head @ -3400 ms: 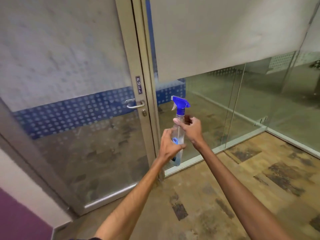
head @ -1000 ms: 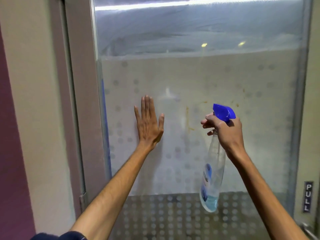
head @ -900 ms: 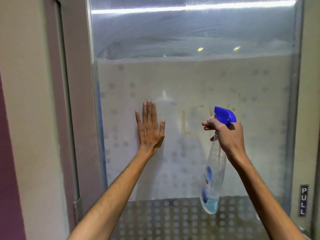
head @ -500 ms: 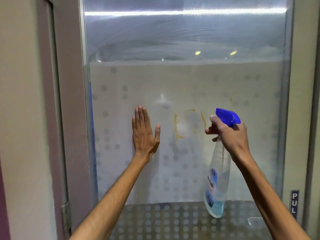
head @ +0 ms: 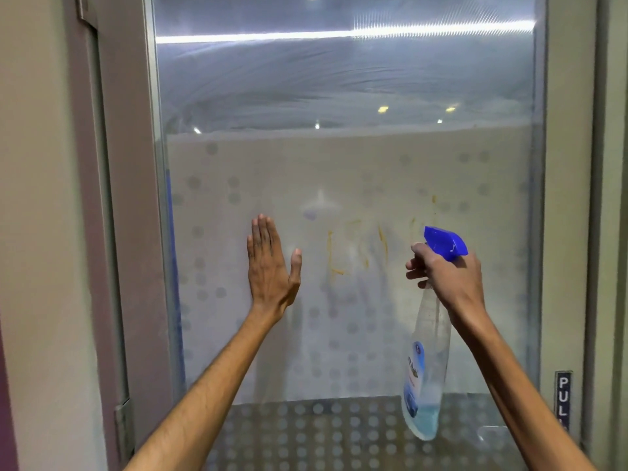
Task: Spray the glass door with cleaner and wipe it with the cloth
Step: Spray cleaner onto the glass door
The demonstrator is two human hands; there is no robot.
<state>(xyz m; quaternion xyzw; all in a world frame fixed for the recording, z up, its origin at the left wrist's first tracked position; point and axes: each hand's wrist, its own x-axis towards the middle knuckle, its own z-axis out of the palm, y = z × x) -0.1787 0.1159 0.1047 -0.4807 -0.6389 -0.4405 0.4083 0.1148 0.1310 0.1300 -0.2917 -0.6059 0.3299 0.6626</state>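
While the fingers (head: 262, 234) of the left hand (head: 272, 270) lie straight and together, holding nothing, the palm presses flat against the glass door (head: 339, 171), thumb spread to the right. The fingers (head: 417, 263) of the right hand (head: 450, 278) are curled round the neck of the spray bottle (head: 430, 348), the foremost finger lying across the front beneath the blue trigger head (head: 446, 244); whether the trigger is depressed cannot be told. The bottle hangs tilted below the hand, clear-walled, with a blue and white label (head: 415, 375) and a small quantity of pale blue liquid (head: 423, 423) at its base. Between the two hands, yellowish streaks (head: 330, 253) mark the frosted, dot-patterned section of the pane. Above this section the glass shows curved smear lines and reflects a strip light (head: 306, 36). Below it runs a darker band of dots (head: 323, 433). A metal frame (head: 136, 198) borders the pane on the left; a sign (head: 563, 399) with the visible letters PUL is fixed to the right stile.
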